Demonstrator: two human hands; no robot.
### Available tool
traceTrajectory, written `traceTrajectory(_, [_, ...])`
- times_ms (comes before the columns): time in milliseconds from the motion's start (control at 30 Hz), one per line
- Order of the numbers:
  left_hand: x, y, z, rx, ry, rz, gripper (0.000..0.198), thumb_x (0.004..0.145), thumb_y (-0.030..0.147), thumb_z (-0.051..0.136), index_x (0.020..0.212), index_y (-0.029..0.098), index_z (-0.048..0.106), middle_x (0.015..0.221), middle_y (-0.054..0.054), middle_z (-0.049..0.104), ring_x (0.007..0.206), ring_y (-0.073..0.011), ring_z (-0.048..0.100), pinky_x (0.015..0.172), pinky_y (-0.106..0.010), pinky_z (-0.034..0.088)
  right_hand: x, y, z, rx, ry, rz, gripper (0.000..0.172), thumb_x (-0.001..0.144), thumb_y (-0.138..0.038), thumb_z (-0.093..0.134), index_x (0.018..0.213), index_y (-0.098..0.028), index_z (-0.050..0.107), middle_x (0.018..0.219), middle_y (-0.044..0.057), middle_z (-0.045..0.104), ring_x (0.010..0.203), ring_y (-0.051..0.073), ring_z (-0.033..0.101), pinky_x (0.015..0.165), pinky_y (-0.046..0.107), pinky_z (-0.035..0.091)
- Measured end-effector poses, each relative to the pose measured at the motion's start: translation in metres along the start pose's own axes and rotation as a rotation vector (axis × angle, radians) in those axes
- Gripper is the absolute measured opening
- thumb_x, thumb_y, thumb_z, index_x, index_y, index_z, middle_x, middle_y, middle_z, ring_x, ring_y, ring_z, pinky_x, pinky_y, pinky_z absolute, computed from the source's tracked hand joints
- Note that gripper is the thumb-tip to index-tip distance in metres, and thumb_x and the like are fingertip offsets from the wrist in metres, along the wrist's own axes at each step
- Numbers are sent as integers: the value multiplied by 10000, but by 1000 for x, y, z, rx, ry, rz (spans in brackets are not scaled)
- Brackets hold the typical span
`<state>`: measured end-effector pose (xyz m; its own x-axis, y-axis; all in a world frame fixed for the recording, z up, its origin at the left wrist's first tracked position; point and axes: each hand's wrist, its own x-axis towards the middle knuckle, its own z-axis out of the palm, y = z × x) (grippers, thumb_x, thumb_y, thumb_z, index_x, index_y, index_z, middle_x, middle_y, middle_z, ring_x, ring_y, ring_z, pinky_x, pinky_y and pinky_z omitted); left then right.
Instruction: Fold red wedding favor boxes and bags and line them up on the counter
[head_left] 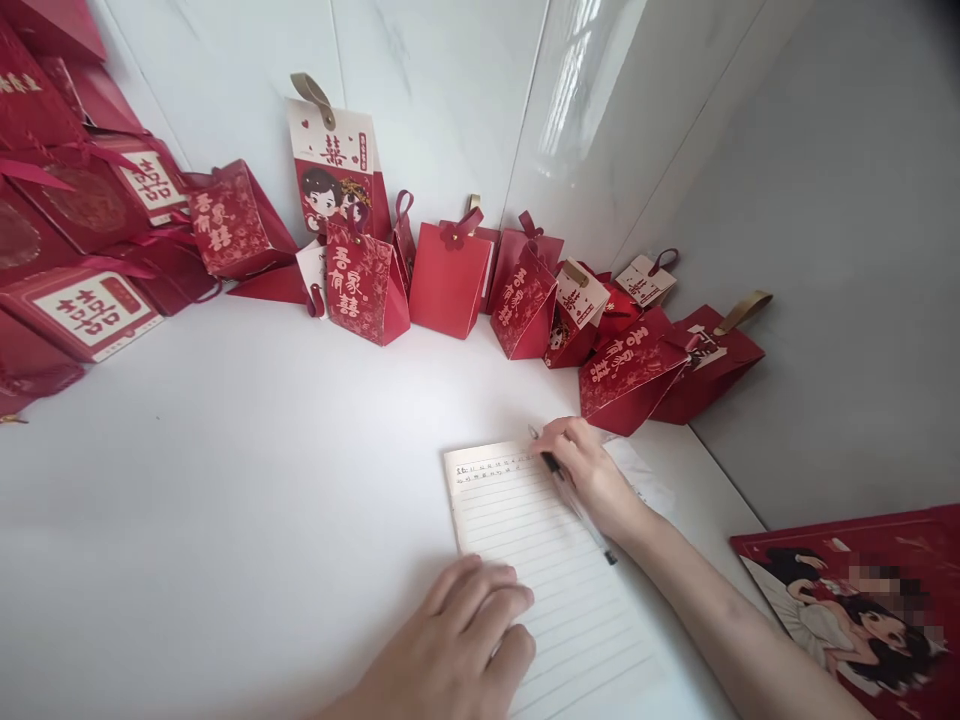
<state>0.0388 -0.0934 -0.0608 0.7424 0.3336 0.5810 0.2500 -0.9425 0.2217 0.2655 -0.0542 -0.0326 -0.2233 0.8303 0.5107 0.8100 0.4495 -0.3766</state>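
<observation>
A lined sheet of paper (555, 585) lies on the white table, with two rows of small handwriting along its top. My right hand (596, 480) is closed around a pen (588, 518) over the upper right of the sheet. The pen has a clear barrel, a dark grip and a black end that slants down to the right. My left hand (457, 640) rests on the sheet's left edge, its fingers loosely bent and apart, holding nothing. Part of the writing near the right fingertips is hidden.
Several red gift boxes (356, 290) stand along the marbled wall behind the sheet. More red boxes (97, 310) are stacked at the left. A red picture panel (810, 545) with cartoon figures lies at the lower right, beside a grey surface (840, 380).
</observation>
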Motion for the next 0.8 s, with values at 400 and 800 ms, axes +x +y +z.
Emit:
traceTrajectory(400, [3,-7,-15,-128,-25,-111,114,771,295,509,769,182,498,815,-47,549,779,-202,484,724,-368,418,-6,38,-48,-640,563,219,277,918,-301,462,1148,-180,555,1243,186,411,1180,340,413,898,540,388])
traceTrajectory(800, [21,-31,-29,193,-59,-296,86,765,146,477,687,166,508,735,-42,567,715,-203,543,725,-416,474,26,26,-49,-406,573,578,244,783,-189,420,918,-151,620,1002,135,604,616,196,570,489,284,365])
